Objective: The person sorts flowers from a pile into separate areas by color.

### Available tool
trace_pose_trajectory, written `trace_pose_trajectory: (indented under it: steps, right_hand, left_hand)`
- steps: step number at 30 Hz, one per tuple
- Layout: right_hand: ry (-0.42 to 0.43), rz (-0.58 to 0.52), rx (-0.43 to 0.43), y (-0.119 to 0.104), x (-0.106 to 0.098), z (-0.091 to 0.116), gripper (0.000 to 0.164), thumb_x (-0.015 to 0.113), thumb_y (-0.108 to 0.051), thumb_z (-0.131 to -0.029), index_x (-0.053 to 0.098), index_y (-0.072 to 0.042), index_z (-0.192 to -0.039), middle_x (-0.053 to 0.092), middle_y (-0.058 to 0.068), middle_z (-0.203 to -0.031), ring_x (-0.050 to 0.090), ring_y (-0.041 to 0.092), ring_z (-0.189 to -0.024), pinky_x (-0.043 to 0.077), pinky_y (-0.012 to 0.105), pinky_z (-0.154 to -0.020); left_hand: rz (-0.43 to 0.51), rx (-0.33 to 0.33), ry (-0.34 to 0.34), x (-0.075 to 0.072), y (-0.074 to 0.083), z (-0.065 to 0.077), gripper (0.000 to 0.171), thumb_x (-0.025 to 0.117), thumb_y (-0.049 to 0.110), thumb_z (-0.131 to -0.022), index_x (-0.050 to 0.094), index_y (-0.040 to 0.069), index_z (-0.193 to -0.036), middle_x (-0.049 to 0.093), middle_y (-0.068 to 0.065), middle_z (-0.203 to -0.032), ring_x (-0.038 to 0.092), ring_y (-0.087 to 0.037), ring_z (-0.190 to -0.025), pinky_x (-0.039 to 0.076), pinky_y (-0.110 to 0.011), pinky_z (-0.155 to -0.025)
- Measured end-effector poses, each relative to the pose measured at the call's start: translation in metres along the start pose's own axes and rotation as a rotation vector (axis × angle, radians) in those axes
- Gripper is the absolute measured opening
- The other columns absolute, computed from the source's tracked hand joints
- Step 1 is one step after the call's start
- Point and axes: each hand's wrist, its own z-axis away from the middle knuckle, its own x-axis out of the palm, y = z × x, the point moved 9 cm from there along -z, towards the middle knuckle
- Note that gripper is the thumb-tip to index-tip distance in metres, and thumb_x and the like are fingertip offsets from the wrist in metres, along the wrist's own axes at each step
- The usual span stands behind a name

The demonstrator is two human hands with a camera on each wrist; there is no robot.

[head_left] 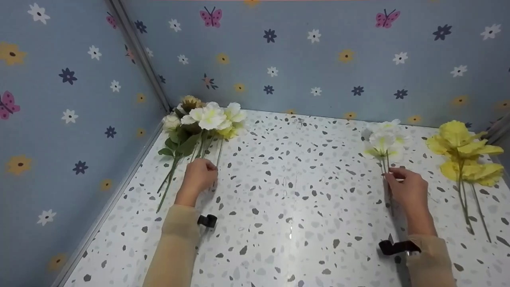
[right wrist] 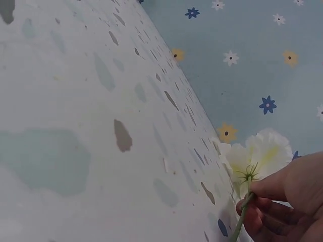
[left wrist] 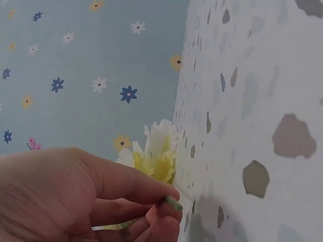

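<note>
At the left, my left hand (head_left: 201, 175) pinches a green stem (left wrist: 174, 203) between thumb and fingertips, its cut end poking out. Beyond that hand lie white artificial flowers (head_left: 211, 115) with yellow tints, bunched with a cream rose (head_left: 171, 120) and a tan flower (head_left: 191, 103). My right hand (head_left: 410, 189) holds a thin green stem (right wrist: 239, 222) by thumb and fingers, just below a white flower head (right wrist: 272, 151) with yellow streaks. In the head view white blooms (head_left: 383, 141) on two or more stems lie close to the back wall there.
Yellow flowers (head_left: 458, 137) with long stems lie to the right of my right hand. Green leaves and stems (head_left: 169, 175) rest at the left. A speckled white table (head_left: 291, 191) meets patterned blue walls (head_left: 295, 52) at the back and left side.
</note>
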Motion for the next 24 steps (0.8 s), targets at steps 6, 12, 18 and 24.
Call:
trace_pose_trajectory:
  steps: [6, 12, 18, 24]
  right_hand:
    - [-0.002, -0.003, 0.032, 0.005, 0.0, 0.0, 0.046, 0.054, -0.032, -0.104, 0.057, -0.008, -0.143, 0.062, 0.02, -0.13, 0.061, 0.034, -0.113, 0.052, 0.023, -0.064]
    - [0.005, -0.015, 0.017, 0.006, -0.002, 0.001, 0.044, 0.054, -0.032, -0.104, 0.06, -0.007, -0.14, 0.063, 0.021, -0.126, 0.062, 0.035, -0.109, 0.053, 0.025, -0.061]
    - [0.029, -0.027, -0.017, 0.004, -0.005, 0.003, 0.044, 0.055, -0.033, -0.104, 0.063, -0.006, -0.137, 0.065, 0.021, -0.122, 0.064, 0.035, -0.103, 0.053, 0.025, -0.059]
    - [0.072, -0.044, -0.009, -0.002, -0.013, 0.009, 0.05, 0.053, -0.041, -0.103, 0.061, -0.008, -0.139, 0.064, 0.019, -0.123, 0.063, 0.032, -0.104, 0.052, 0.024, -0.061]
  left_hand:
    - [0.184, -0.032, -0.046, 0.008, 0.009, 0.001, 0.022, 0.063, 0.02, -0.097, 0.073, 0.004, -0.107, 0.07, -0.011, -0.094, 0.067, -0.022, -0.076, 0.053, -0.036, -0.066]
    - [0.345, -0.03, -0.071, 0.016, 0.021, 0.002, 0.023, 0.063, 0.018, -0.098, 0.071, 0.0, -0.111, 0.068, -0.012, -0.091, 0.067, -0.022, -0.076, 0.053, -0.036, -0.066]
    - [0.43, 0.011, -0.054, 0.025, 0.031, 0.003, 0.022, 0.064, 0.013, -0.097, 0.069, -0.003, -0.112, 0.069, -0.016, -0.096, 0.067, -0.022, -0.076, 0.055, -0.037, -0.07]
    - [0.574, 0.051, -0.058, 0.038, 0.045, 0.005, 0.019, 0.065, 0.009, -0.097, 0.068, -0.004, -0.111, 0.067, -0.021, -0.101, 0.064, -0.023, -0.077, 0.056, -0.047, -0.081]
